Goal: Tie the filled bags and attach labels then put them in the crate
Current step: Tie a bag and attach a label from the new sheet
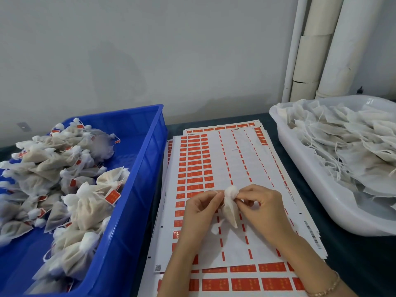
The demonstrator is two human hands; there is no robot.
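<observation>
A small white filled bag [230, 207] hangs between both hands above the label sheets [214, 166]. My left hand [198, 211] pinches its drawstring at the left of the gathered neck. My right hand [260, 207] pinches the neck from the right. The sheets carry rows of red labels, with many peeled off. At the left stands the blue crate [137, 189], holding several tied bags with red labels [113, 197]. A white tub [317, 179] at the right is piled with untied bags [347, 144].
The sheets, crate and tub rest on a dark table [351, 254] against a pale wall. White pipes [321, 46] run up the back right corner. A bracelet circles my right wrist [325, 289].
</observation>
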